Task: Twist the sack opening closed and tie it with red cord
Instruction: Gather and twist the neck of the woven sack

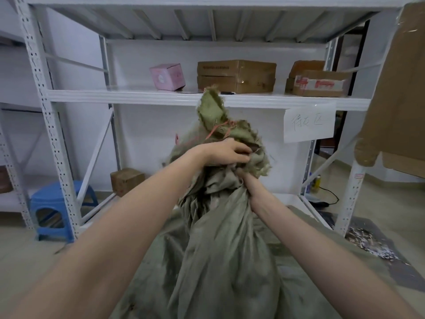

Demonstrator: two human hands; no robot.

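The green sack (220,249) stands on the floor right in front of the white rack (138,97), and its top reaches up to the rack's middle shelf; the left hand (226,153) sits on the bunched top of the sack, with its fingers (241,151) curled down and squeezing the cloth; the right hand (249,183) is just under it, wrapped round the neck of the sack, and its fingers are tucked into the folds, so I cannot tell how each one lies; the mouth looks gathered into a rough bunch, so I think the closing has begun, but the neck is fat and floppy and not twisted thin yet; the red cord (219,130) lies on the loose flap that sticks up above the hands, in front of the middle shelf; it looks thin and slack, and I cannot tell if it goes all the way round or has a knot; I think the tight twist and the tying are what is left; the side of the sack that faces the rack is hidden, and the bottom of the sack is cut off at the edge of the view; the ends of the cord are too small to find.
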